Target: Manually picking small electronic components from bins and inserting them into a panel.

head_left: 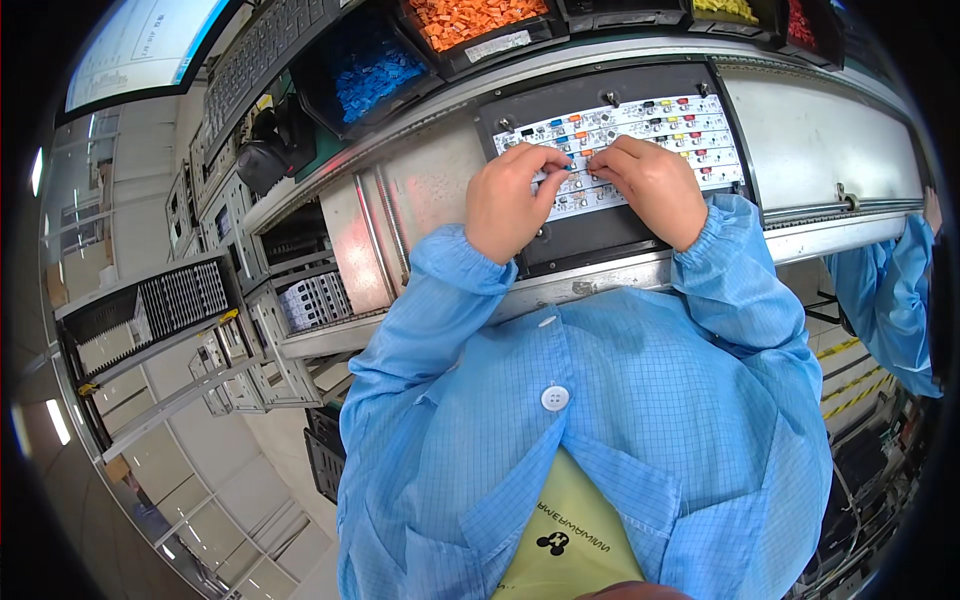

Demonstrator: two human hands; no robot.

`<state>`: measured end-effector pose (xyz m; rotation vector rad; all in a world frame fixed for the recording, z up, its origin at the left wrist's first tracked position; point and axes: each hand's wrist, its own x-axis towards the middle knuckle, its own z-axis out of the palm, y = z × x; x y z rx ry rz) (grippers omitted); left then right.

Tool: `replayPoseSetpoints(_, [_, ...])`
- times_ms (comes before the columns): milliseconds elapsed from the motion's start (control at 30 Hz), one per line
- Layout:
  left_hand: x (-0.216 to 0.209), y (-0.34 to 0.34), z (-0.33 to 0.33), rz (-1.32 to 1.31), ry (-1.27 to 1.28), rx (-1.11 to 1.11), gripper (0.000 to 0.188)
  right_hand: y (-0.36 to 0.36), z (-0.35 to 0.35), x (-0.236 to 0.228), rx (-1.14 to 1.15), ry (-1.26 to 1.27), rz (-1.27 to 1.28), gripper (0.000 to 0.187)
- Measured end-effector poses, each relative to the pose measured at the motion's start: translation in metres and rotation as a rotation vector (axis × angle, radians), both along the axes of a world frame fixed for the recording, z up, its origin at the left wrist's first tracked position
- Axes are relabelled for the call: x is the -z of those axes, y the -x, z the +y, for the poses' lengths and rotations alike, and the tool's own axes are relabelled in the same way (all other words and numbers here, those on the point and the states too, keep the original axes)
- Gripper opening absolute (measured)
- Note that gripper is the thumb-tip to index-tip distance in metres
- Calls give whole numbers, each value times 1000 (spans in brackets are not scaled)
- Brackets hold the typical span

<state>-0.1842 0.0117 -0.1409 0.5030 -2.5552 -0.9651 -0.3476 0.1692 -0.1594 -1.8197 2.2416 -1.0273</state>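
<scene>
A white circuit board panel [720, 152] lies in a black carrier frame [585, 236] in front of me. Rows of small blue, orange, black, yellow and red connectors stand on the panel. My left hand [512, 200] is over its left part, thumb and forefinger pinched on a small blue connector [569, 166] at the fingertips. Over the middle of the panel is my right hand [658, 188]. Its fingers are drawn together beside an orange connector [587, 155], and whatever they hold is hidden.
Beyond the rail stand black bins with blue parts [375, 80], orange parts [470, 18], yellow parts [725, 10] and red parts [800, 25]. A keyboard [262, 68] and a monitor [140, 45] are at the far left. Another person's blue sleeve [880, 290] shows at right.
</scene>
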Motion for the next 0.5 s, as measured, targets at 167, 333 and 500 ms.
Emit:
replayPoseSetpoints(167, [-2, 1, 3, -24, 11, 1, 16, -1, 0, 1, 24, 11, 93, 10])
replayPoseSetpoints(333, [1, 1, 4, -28, 31, 13, 16, 4, 3, 5, -49, -15, 145, 18])
replayPoseSetpoints(500, [6, 3, 6, 39, 77, 14, 8, 7, 4, -11, -37, -39, -130, 19])
